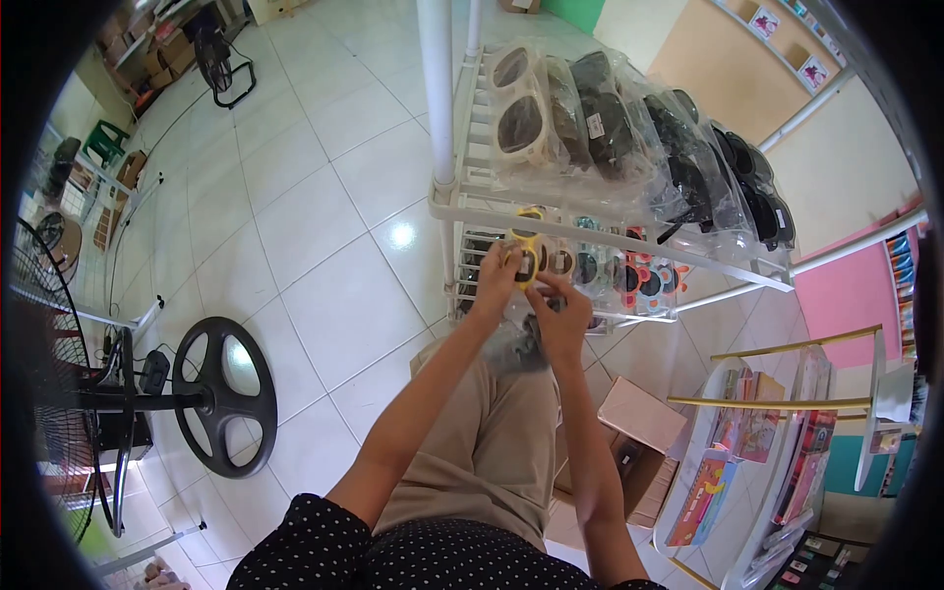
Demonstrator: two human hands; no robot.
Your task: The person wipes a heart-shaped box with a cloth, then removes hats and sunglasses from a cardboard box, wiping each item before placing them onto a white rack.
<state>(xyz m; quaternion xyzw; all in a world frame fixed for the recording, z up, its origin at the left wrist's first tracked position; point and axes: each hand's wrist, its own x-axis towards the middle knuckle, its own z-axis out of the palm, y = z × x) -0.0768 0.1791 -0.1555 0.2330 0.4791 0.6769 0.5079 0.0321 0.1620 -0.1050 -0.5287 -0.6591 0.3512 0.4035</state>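
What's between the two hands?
In the head view, yellow sunglasses sit between the left hand and right hand, with a clear plastic bag hanging just below them.

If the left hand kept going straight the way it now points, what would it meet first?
Probably the white rack rail just above it. The left hand points up at it, gripping yellow sunglasses; depth is unclear, so it might pass in front.

two hands (531,295), one fan (69,393), perhaps eight sunglasses (629,138)

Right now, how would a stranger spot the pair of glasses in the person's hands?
Find the white rack of bagged sunglasses. At its lower shelf, the left hand holds small yellow-framed glasses, with the right hand just below. Neighbouring pairs are shelved; only this one is held.
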